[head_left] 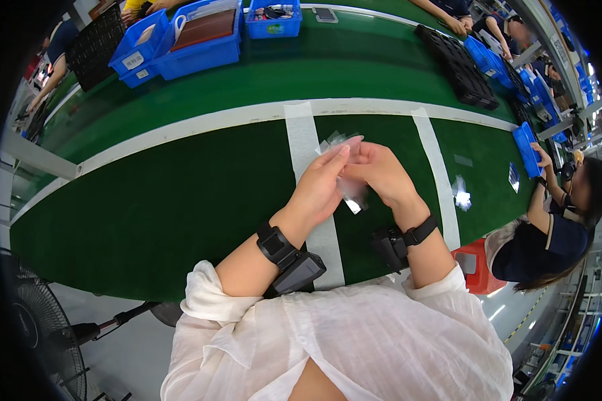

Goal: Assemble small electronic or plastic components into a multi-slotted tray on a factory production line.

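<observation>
Above the dark green table mat (167, 194), my left hand (320, 184) and my right hand (382, 175) meet with their fingers closed. Between them they pinch a bunch of thin clear plastic film pieces (352, 195). Some film corners stick out past the fingertips at the far side, and others hang below between the palms, catching the light. How the pieces are layered cannot be made out. On the mat to the right lies a loose pile of shiny clear film pieces (461, 195), apart from my hands.
Two pale tape strips (435, 167) cross the mat. Beyond a white rail (247, 115) runs a green belt with blue bins (204, 53) and a black tray (456, 67). A co-worker (548, 227) sits at the right near a blue bin (527, 150); a fan (43, 327) stands lower left.
</observation>
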A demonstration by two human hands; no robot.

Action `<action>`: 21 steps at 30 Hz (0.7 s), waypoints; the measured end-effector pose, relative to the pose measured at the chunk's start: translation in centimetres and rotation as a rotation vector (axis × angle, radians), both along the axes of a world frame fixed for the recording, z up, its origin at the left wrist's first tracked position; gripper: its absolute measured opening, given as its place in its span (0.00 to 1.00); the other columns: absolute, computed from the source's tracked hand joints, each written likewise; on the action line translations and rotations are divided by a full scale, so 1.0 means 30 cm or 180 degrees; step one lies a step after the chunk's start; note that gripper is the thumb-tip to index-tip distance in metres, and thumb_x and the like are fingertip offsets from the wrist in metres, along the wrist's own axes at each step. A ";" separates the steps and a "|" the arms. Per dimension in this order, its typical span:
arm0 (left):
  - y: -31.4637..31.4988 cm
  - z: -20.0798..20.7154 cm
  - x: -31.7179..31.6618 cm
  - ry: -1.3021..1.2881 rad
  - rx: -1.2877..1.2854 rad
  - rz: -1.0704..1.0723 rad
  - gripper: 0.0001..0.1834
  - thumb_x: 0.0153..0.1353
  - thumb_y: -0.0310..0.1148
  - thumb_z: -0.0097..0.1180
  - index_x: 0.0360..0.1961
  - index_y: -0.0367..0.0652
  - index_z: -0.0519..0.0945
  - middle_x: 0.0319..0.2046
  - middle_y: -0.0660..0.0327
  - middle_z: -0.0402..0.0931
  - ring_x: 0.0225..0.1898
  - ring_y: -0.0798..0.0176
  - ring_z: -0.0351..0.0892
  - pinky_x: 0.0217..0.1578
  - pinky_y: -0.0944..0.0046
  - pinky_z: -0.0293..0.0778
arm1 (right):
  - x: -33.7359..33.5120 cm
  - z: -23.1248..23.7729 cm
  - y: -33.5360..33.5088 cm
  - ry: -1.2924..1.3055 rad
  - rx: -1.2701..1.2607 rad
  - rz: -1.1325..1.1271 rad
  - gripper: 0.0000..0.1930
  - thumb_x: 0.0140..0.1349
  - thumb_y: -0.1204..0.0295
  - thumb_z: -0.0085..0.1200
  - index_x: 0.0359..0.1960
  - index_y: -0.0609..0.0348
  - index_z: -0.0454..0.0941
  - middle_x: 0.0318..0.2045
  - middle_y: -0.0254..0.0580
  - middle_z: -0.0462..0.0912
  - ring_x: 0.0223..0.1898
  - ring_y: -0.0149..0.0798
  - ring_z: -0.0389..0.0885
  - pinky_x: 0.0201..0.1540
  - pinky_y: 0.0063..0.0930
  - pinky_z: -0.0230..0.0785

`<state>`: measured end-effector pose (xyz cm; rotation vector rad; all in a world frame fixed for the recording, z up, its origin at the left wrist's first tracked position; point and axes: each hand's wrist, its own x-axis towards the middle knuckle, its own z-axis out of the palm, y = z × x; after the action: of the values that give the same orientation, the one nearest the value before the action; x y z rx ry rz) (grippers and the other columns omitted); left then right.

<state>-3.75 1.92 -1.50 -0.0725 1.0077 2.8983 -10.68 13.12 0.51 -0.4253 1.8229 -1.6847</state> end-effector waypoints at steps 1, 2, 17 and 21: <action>0.004 -0.003 0.002 -0.0006 0.0009 -0.0017 0.23 0.64 0.38 0.39 0.56 0.34 0.59 0.50 0.54 0.66 0.51 0.59 0.67 0.50 0.59 0.66 | -0.001 -0.010 -0.003 0.0242 0.0181 -0.0103 0.12 0.44 0.75 0.61 0.30 0.65 0.73 0.26 0.38 0.78 0.27 0.27 0.75 0.30 0.19 0.67; 0.005 -0.007 0.004 -0.0091 -0.0069 0.0076 0.22 0.65 0.37 0.38 0.56 0.36 0.59 0.49 0.54 0.67 0.50 0.60 0.68 0.49 0.60 0.66 | 0.004 -0.009 -0.004 0.0235 0.0190 -0.0116 0.12 0.44 0.75 0.61 0.30 0.65 0.73 0.26 0.38 0.78 0.27 0.27 0.75 0.30 0.19 0.67; -0.020 0.005 0.000 -0.0327 0.0680 0.0480 0.17 0.65 0.33 0.34 0.53 0.39 0.60 0.50 0.46 0.64 0.52 0.51 0.67 0.49 0.55 0.67 | -0.318 0.126 0.496 0.3023 0.2750 -0.0603 0.08 0.47 0.77 0.54 0.32 0.64 0.75 0.28 0.48 0.79 0.30 0.42 0.79 0.34 0.30 0.70; -0.013 -0.009 -0.016 -0.0322 0.0594 0.0447 0.17 0.66 0.33 0.33 0.53 0.38 0.59 0.49 0.45 0.65 0.51 0.51 0.68 0.49 0.55 0.68 | -0.405 0.059 0.713 0.3277 0.2889 -0.0270 0.12 0.42 0.81 0.56 0.32 0.64 0.75 0.26 0.42 0.78 0.29 0.41 0.77 0.35 0.28 0.70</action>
<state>-4.23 1.54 -1.77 -0.2867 0.7409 3.0633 -22.82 34.50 2.28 -0.8798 3.0831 -0.4510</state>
